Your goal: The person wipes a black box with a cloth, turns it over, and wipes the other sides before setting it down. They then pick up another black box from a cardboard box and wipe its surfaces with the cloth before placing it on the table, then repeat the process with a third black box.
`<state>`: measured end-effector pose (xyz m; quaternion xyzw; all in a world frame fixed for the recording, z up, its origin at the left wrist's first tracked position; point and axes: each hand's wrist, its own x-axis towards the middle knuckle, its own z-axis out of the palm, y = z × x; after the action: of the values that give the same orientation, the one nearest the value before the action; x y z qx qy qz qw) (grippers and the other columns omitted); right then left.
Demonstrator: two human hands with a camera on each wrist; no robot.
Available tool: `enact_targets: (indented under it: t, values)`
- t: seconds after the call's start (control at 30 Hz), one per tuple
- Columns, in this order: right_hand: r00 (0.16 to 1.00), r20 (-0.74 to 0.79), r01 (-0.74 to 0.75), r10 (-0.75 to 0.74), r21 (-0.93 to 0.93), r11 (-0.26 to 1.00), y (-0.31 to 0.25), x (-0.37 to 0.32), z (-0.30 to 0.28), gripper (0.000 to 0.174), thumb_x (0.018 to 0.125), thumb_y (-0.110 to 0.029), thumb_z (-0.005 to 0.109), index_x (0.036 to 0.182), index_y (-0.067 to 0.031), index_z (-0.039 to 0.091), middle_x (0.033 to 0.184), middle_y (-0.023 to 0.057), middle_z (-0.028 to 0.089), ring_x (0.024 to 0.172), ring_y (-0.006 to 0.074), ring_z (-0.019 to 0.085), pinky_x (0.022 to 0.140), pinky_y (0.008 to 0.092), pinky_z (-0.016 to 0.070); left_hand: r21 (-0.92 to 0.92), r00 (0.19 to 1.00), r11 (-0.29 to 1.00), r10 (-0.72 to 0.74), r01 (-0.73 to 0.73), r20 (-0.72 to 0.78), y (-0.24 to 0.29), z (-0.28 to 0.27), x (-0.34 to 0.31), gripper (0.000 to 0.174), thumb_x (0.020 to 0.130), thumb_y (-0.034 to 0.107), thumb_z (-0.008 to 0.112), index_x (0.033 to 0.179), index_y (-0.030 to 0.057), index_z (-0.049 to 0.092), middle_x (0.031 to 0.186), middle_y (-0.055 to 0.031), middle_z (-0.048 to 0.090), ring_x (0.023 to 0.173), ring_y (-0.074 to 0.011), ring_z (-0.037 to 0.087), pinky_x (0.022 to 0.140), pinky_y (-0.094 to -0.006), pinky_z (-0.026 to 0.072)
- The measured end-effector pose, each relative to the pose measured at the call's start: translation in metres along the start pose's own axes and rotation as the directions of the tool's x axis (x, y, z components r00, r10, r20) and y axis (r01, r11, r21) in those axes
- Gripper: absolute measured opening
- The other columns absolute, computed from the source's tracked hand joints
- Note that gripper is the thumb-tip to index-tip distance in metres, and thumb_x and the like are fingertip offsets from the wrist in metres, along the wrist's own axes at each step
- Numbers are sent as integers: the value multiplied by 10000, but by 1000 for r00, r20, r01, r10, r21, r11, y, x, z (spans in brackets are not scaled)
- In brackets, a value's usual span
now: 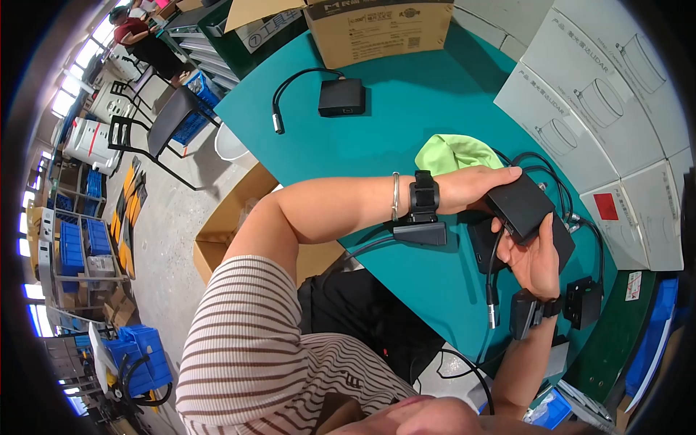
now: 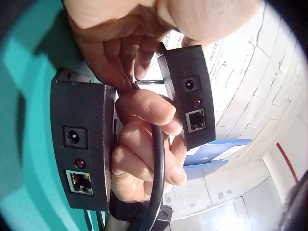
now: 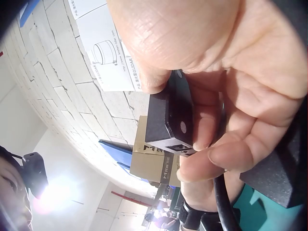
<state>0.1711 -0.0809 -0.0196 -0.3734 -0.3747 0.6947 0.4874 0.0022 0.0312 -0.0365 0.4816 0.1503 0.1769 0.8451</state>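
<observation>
Both hands hold one small black box (image 1: 520, 206) tilted over the table; its end face carries a round power socket, a red light and a network port (image 2: 196, 120). My left hand (image 1: 471, 190) grips its upper left side, thumb along the top. The right hand (image 1: 535, 264) grips the lower right side, with the thumb (image 3: 156, 79) against its edge. A black cable (image 2: 159, 163) passes across the right hand's fingers, and its metal connector (image 1: 492, 315) hangs down in the head view. Beneath lies a similar black box (image 2: 82, 144), partly hidden by the hands in the head view.
On the green table (image 1: 406, 109) are another black box (image 1: 341, 97) with a cable, a light green cloth (image 1: 453, 152) and several tangled cables (image 1: 554, 170). White LIDAR cartons (image 1: 580, 109) line the right side; a cardboard box (image 1: 380, 32) stands at the back.
</observation>
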Motion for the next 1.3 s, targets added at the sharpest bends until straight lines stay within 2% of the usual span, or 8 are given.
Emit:
enact_targets:
  t: [0.2,0.3,0.47,0.67,0.77,0.87,1.3]
  values:
    - [1000,0,-2,2,-1,1000,-1,0,1,612,1022,-494,161,1257,-19,466,1002,141,587,654,155,499,605,267,408,-10,1000,1000,-4,4,-2,-1,-1,1,566,988,525,364,1039,13,600,910,-55,632,646,-140,581,738,-295,482]
    - [1000,3,-4,4,1,1000,-1,0,1,612,1022,-494,162,1263,-18,461,1000,140,587,654,155,499,605,268,409,-15,1000,1000,0,0,22,-2,-2,1,567,987,527,366,1050,14,600,919,-52,630,659,-136,580,757,-294,480]
    - [1000,-9,-8,8,3,1000,-2,0,2,597,1026,-479,173,1263,-10,457,993,145,589,648,161,491,618,273,413,-12,1000,1000,-15,14,-22,-1,-1,1,571,982,532,378,1067,12,597,933,-45,628,694,-124,575,798,-288,475]
    - [1000,-19,-9,9,8,1000,-3,0,4,582,1030,-464,180,1260,-6,455,985,152,588,647,164,491,622,274,414,-14,1000,1000,-12,12,-8,-1,-2,1,563,983,525,382,1073,10,592,932,-46,627,689,-126,573,798,-294,474]
    - [1000,-13,-2,2,7,1000,-3,0,4,583,1029,-467,181,1262,-6,450,984,152,586,649,164,494,622,273,416,-28,998,1000,-14,12,-62,-3,0,3,560,988,517,374,1066,8,595,923,-48,628,692,-130,578,809,-301,476]
    - [1000,-31,-3,3,16,1000,-2,0,5,586,1027,-472,182,1264,-6,446,986,153,585,650,163,496,618,272,417,-12,1000,1000,-16,16,-15,-1,-2,1,558,993,511,366,1056,7,600,918,-48,631,705,-132,584,829,-307,477]
    - [1000,-18,-1,1,0,1000,-2,0,4,589,1025,-479,179,1254,-8,448,980,149,585,649,160,496,610,269,416,-14,999,1000,-5,4,-46,-3,-1,2,564,995,516,355,1044,12,602,906,-42,630,696,-130,583,835,-320,476]
